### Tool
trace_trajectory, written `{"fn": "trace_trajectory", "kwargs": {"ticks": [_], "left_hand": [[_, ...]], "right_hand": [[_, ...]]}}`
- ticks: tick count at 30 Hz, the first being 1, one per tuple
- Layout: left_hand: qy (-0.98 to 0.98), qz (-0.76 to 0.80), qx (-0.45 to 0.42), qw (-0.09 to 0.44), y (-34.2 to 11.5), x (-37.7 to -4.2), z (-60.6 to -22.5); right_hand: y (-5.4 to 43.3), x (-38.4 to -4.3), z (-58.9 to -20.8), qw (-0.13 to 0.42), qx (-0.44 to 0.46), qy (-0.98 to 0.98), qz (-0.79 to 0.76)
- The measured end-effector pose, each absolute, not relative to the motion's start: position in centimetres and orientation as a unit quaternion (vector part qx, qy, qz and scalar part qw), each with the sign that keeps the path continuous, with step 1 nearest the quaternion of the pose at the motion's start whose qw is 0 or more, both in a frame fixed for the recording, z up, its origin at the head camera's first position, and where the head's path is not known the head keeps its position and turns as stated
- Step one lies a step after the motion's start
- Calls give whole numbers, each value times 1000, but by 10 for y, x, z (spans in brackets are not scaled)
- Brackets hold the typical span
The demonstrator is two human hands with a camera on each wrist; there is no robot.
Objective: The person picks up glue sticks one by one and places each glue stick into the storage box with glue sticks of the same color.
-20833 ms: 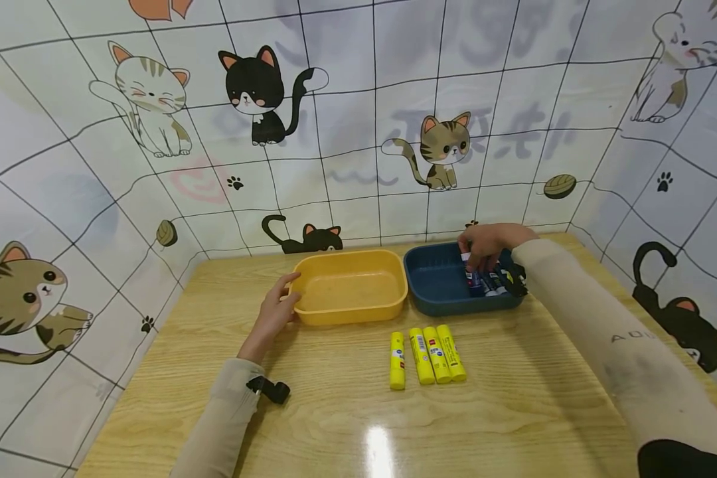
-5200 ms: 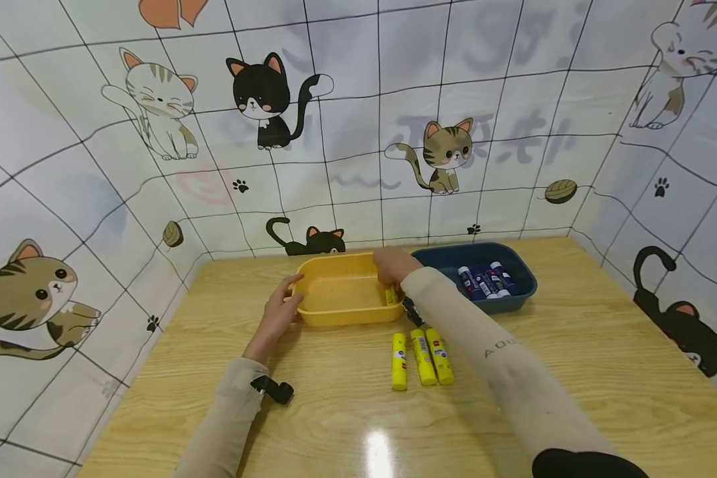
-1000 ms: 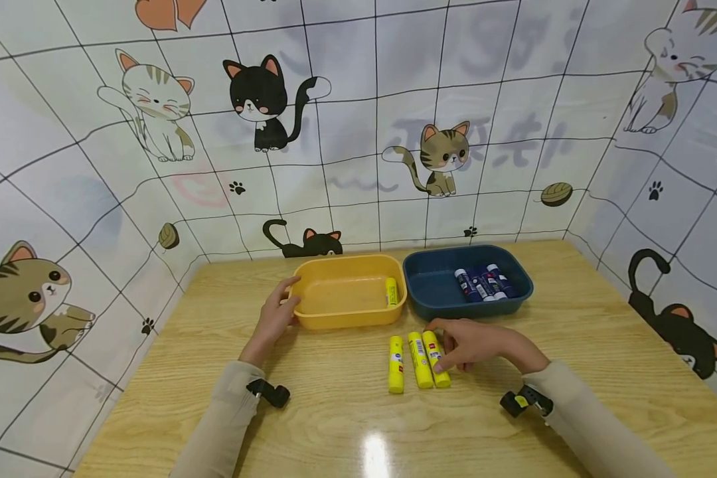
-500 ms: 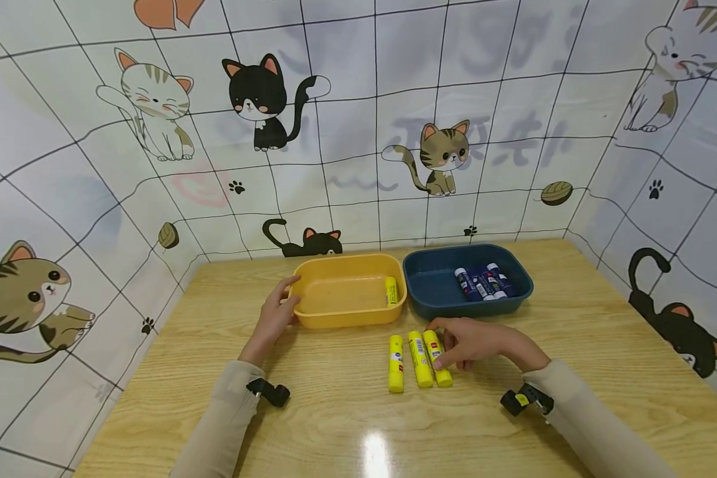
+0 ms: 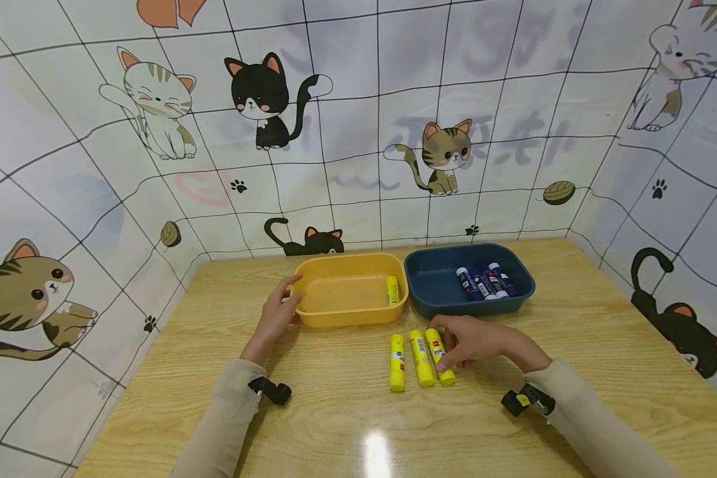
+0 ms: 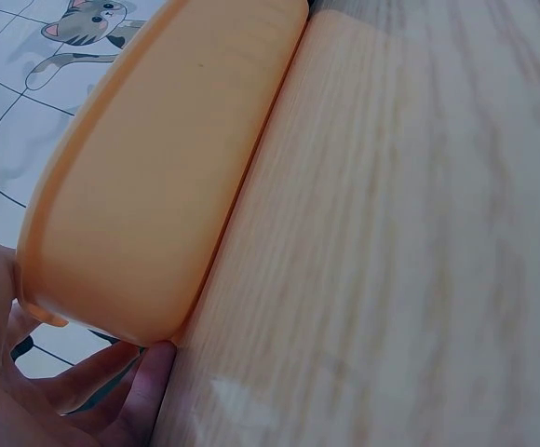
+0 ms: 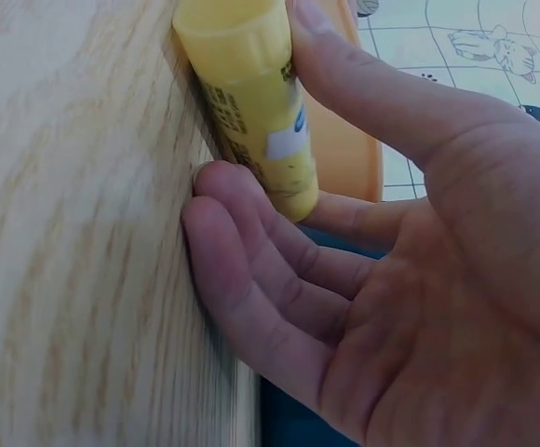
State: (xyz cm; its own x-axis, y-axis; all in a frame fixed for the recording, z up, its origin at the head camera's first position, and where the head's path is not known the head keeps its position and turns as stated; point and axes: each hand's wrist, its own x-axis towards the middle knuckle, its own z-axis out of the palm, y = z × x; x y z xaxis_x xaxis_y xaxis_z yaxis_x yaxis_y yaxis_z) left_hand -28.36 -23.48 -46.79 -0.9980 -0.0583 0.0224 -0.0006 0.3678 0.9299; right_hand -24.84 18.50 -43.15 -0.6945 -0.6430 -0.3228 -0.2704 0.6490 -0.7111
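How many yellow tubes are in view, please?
4: one yellow tube lies inside the yellow tray; on the table lie the left tube, the middle tube and the right tube, held by the right hand.

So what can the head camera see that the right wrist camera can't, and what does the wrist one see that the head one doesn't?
Only the head view shows the left hand at the yellow tray, the dark blue glue sticks and the other three yellow glue sticks.

Only the right wrist view shows the palm side of the right hand.

Both show that hand pinching one yellow glue stick, plus part of the yellow tray, the wooden table and the cat-patterned wall.
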Motion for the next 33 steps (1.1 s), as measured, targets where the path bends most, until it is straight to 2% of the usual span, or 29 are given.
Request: {"fn": "trace_trajectory", "kwargs": {"ticks": [11,21,33], "left_hand": [[-824,-567,21,7,-236,-283,-465],[-826,-563,18,-10,-225,-262,-431],[-822,-568,19,-15,-224,-259,-429]], "right_hand": [[183,-248,-429,235,-294,874,-307],[181,-247,-426,233,-291,863,-340],[184,-249,-425,209,-287,866,-351]]}}
